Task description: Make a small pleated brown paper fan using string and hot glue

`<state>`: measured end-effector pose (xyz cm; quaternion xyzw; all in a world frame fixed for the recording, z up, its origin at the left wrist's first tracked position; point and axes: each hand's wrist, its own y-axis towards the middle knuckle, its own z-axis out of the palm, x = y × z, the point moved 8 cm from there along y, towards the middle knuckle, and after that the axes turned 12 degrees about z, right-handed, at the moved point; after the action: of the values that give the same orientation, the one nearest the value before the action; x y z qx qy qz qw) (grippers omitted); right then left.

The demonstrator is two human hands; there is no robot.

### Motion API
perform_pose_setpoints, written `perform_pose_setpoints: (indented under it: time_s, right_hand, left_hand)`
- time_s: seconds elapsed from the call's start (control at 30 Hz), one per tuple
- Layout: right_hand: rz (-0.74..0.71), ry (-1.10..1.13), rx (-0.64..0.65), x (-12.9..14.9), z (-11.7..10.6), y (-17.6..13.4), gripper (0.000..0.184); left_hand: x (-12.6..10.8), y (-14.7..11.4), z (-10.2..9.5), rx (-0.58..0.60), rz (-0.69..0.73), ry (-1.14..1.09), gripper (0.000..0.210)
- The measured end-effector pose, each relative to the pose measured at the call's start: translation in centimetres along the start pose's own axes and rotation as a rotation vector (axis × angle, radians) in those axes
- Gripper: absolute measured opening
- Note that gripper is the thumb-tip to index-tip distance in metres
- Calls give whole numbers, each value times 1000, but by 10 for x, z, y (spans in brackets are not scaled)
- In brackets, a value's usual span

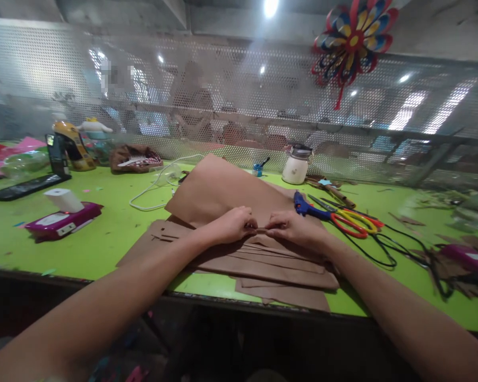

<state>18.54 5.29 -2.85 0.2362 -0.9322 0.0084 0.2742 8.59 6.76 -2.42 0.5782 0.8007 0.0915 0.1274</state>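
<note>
A: What lies at far left on the lime-green worktop point(107, 185)?
B: A magenta power strip point(66, 224), a white charger point(66, 200) plugged into its top. To its right, a white cable point(137, 206) loops toward a large brown sheet point(215, 188).
A: And the hands at center?
B: The left hand point(237, 224), fingers curled, pinches one end of a thin brown strip point(261, 231); the right hand point(289, 228) pinches the other. The strip spans the small gap between them, above a pile of flat brown pieces point(281, 269) at the worktop's front edge.
A: Farther right?
B: A pale jar point(295, 167) with a dark lid stands at the back; nearer, a blue glue gun point(313, 208) lies beside scissors point(353, 220) with red-orange and yellow handles.
</note>
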Motion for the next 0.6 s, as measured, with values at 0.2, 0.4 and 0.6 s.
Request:
perform_pose_setpoints:
  time_s: [0.2,0.4,0.6]
  right_hand:
    - [40,-119,8,2,1,-3,25]
    - [17,-314,-21,18,0,-12,26]
    - [32,-368,21,12,-1,-13,16]
  left_hand:
    - [0,1,2,-21,-2,-35,24]
    - [-6,5,2,-41,22,-53,21]
    - [-6,5,0,-14,15,-80,14]
